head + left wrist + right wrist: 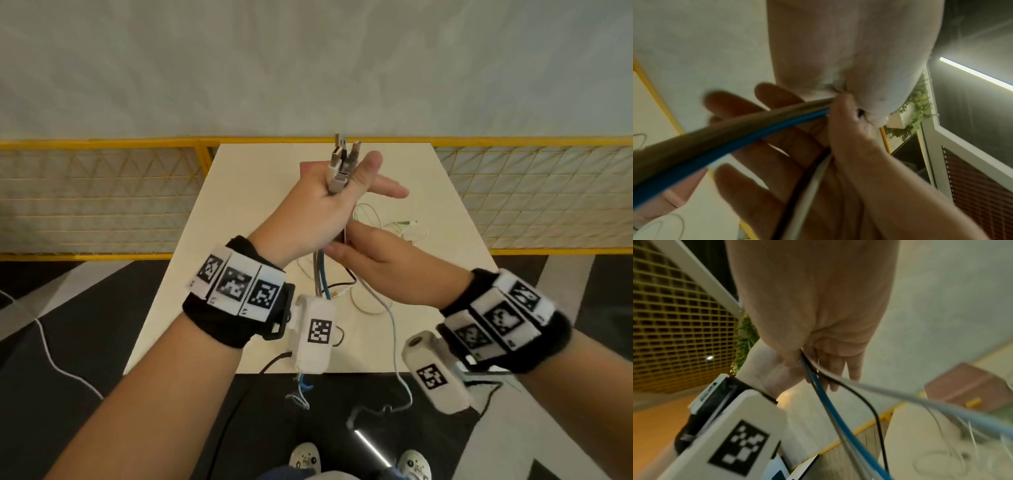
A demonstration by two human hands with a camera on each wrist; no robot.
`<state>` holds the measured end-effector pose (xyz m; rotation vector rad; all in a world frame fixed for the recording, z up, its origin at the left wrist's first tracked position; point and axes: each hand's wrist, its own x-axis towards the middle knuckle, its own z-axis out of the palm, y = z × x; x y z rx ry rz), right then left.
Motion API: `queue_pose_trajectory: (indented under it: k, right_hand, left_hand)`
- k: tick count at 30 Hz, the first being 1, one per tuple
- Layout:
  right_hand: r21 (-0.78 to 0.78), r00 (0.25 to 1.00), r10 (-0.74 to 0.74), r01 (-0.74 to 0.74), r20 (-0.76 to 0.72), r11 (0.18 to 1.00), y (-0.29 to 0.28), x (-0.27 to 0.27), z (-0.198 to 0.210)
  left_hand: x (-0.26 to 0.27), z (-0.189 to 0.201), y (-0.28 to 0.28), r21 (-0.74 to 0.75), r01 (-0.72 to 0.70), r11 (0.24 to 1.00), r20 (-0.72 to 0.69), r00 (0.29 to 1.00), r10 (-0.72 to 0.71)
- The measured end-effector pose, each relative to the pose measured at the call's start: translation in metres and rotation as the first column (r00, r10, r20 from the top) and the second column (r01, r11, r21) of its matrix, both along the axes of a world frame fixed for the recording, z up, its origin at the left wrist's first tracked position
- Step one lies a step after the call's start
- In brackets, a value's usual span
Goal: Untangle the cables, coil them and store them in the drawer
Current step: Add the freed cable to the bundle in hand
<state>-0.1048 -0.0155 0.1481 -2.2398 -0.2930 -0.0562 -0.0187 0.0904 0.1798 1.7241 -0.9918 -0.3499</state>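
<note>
My left hand (318,205) is raised over the cream table (239,240) and pinches a bundle of cable plugs (339,164) that point up between thumb and fingers. Grey, blue, black and white cables (320,274) hang from its heel. My right hand (373,267) sits just below it, touching those cables. In the left wrist view the right hand (781,162) has its fingers spread, with the black and white cables across its palm beside the thumb and the blue cable (756,134) passing in front. The right wrist view shows the blue cable (830,402) leaving my left hand (830,363).
A loose tangle of thin white cables (387,226) lies on the table behind my hands. A pale cable (399,370) drops over the table's front edge to the dark floor. Yellow mesh fencing (102,198) flanks the table. A white cord (51,356) runs on the floor at left.
</note>
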Motion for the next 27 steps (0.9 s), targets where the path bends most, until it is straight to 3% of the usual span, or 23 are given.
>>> queue_pose_trajectory:
  k: [3,5,10,12,14,19,23,27]
  right_hand:
    - [0.296,0.998,-0.058,0.063,-0.026,0.953,0.009,0.009,-0.022]
    - [0.379,0.996,-0.088,0.087,-0.014,0.921,0.010,0.013,-0.038]
    - [0.124,0.993,-0.108,0.113,-0.043,0.986,-0.010,0.018,-0.090]
    - [0.109,0.987,-0.113,0.126,-0.118,0.986,-0.017,0.017,-0.107]
    - [0.139,0.977,-0.122,0.147,-0.177,0.979,-0.020,0.018,-0.118]
    - [0.038,0.966,-0.140,0.152,-0.217,0.988,-0.012,0.025,-0.126]
    - [0.096,0.966,-0.100,0.126,-0.240,0.987,-0.013,0.024,-0.141]
    - [-0.101,0.938,-0.050,0.017,-0.342,0.995,-0.026,0.014,-0.165]
  left_hand:
    - [0.004,-0.006,-0.006,0.017,-0.060,0.998,-0.016,0.998,0.060]
    - [0.007,-0.007,-0.006,-0.042,-0.130,0.991,-0.074,0.989,0.127]
    - [0.017,-0.001,0.003,-0.316,-0.313,0.896,-0.182,0.946,0.267]
    - [0.021,0.008,0.009,-0.403,-0.374,0.835,-0.236,0.924,0.300]
    - [0.025,0.014,0.013,-0.435,-0.396,0.809,-0.234,0.917,0.323]
    - [0.031,0.013,0.013,-0.482,-0.409,0.775,-0.308,0.907,0.287]
    - [0.037,0.012,0.020,-0.501,-0.464,0.731,-0.391,0.874,0.287]
    - [0.042,0.009,0.026,-0.509,-0.485,0.711,-0.408,0.863,0.297]
